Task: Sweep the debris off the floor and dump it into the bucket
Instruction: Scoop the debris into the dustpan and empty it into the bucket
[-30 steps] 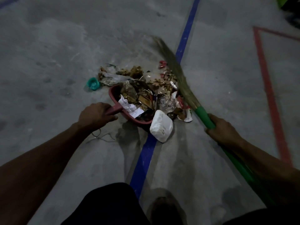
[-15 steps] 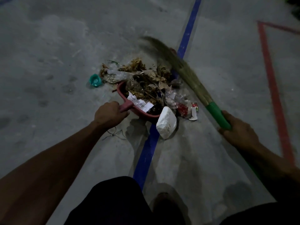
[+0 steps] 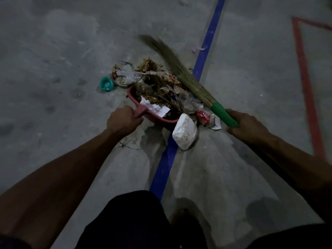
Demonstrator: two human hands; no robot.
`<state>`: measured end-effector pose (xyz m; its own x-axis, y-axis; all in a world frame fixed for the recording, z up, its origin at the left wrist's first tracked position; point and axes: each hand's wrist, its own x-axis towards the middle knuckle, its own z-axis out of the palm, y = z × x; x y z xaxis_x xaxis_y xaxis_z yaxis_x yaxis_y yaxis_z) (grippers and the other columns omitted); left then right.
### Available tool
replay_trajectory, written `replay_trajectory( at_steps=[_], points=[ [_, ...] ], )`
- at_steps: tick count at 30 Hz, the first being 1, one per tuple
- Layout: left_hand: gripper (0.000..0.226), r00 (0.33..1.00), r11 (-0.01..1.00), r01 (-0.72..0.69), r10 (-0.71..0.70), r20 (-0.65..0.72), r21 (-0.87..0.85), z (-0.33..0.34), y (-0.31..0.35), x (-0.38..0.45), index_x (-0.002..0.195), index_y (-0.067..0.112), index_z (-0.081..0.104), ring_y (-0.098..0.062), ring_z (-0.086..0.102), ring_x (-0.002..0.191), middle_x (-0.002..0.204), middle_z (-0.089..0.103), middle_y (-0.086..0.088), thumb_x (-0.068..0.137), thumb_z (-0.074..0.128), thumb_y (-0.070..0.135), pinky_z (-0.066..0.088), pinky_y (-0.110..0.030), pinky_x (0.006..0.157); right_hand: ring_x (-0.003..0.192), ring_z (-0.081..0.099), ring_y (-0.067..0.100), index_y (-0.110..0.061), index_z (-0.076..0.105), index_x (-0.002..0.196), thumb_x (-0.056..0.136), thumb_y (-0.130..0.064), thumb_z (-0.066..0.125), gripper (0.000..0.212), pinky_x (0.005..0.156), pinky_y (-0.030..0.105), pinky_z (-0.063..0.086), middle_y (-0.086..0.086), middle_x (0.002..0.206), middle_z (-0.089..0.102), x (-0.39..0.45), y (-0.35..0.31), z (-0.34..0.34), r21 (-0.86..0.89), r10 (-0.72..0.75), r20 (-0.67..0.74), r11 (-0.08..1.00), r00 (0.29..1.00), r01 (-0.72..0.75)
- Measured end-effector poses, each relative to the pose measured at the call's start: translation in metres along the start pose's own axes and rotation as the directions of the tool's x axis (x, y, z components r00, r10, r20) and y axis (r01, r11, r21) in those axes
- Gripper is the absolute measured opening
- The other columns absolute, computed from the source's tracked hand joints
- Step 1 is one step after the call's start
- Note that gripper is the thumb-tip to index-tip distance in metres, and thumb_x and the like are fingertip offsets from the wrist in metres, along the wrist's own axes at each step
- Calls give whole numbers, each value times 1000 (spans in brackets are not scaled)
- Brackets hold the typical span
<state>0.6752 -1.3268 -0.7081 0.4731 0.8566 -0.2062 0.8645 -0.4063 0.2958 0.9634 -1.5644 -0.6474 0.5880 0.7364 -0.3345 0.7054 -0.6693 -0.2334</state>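
A red dustpan (image 3: 132, 96) lies on the grey floor, heaped with debris (image 3: 158, 87): dry leaves, plastic wrap and paper scraps. My left hand (image 3: 122, 121) grips its handle. My right hand (image 3: 246, 126) grips the green handle of a grass broom (image 3: 181, 72), whose blurred bristles lie along the far right side of the pile. A white foam block (image 3: 185, 133) leans at the pan's near edge. A red wrapper (image 3: 203, 116) lies beside it. No bucket is in view.
A teal bottle cap (image 3: 106, 84) sits on the floor left of the pile. A blue floor line (image 3: 206, 47) runs under the pan towards me, and a red line (image 3: 305, 83) marks the right. My dark-clothed legs fill the bottom of the view.
The broom swept leftward across the far side of the pile, pushing debris towards the pan. My right hand came nearer to the pile. The dustpan stayed in place.
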Motion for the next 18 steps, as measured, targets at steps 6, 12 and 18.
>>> replay_trajectory(
  at_steps=[6, 12, 18],
  points=[
    [40, 999, 999, 47, -47, 1, -6, 2, 1, 5, 75, 18, 45, -16, 42, 56, 65, 43, 0, 79, 68, 50, 26, -25, 46, 108, 61, 34, -40, 28, 150, 88, -29, 64, 73, 74, 32, 43, 11, 131, 61, -22, -1, 16, -54, -25, -11, 998, 1000, 24],
    [40, 994, 996, 93, -92, 58, -13, -2, 4, 4, 83, 16, 47, -15, 39, 56, 67, 41, 0, 77, 70, 49, 25, -24, 44, 98, 63, 32, -39, 22, 153, 90, -34, 62, 75, 68, 29, 42, 14, 124, 63, -39, -8, 27, -114, -34, 8, 993, 999, 35],
    [30, 992, 988, 111, -105, 65, -103, 3, 4, -7, 81, 13, 53, -11, 43, 54, 64, 46, 1, 82, 67, 41, 26, -24, 45, 76, 50, 19, -39, 18, 154, 93, -35, 61, 75, 57, 24, 36, 11, 116, 64, -52, -9, 33, -142, -31, 10, 989, 999, 32]
  ],
)
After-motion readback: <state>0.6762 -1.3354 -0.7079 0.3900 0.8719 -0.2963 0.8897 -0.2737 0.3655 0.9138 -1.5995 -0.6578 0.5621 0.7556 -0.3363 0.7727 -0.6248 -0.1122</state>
